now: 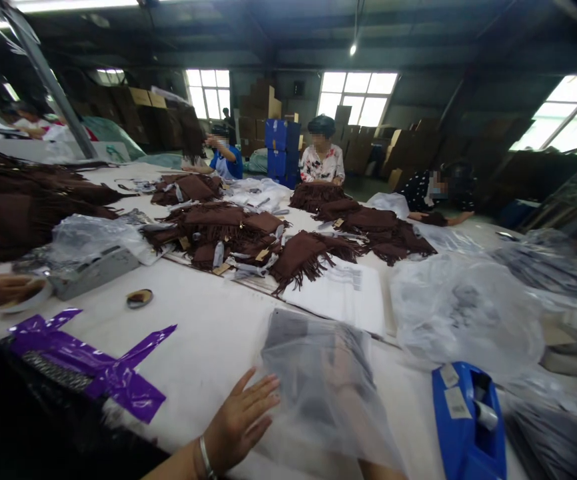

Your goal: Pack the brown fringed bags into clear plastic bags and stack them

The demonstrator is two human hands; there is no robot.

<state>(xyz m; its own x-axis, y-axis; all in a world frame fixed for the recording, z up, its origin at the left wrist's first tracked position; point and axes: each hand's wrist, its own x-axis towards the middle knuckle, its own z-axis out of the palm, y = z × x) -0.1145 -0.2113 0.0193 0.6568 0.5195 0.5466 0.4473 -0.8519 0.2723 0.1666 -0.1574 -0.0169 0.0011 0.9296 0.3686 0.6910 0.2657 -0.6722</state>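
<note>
Left hand: the left hand (238,420) lies flat on the white surface (208,327) with fingers spread, fingertips at the left edge of the plastic bag (318,393). A metal bangle circles the wrist.
Right hand: the right hand (341,365) is a blurred shape seen through the film; I cannot tell if it is spread or closed.
Plastic bag: thin, translucent and crinkled, near the front edge.
Open room: bare cloth runs left to the glossy purple strips (93,367).
Right edge: a hard blue tape dispenser (463,420) stands just beside the bag.
Behind: soft brown fringed scarves (248,240) lie in piles.
</note>
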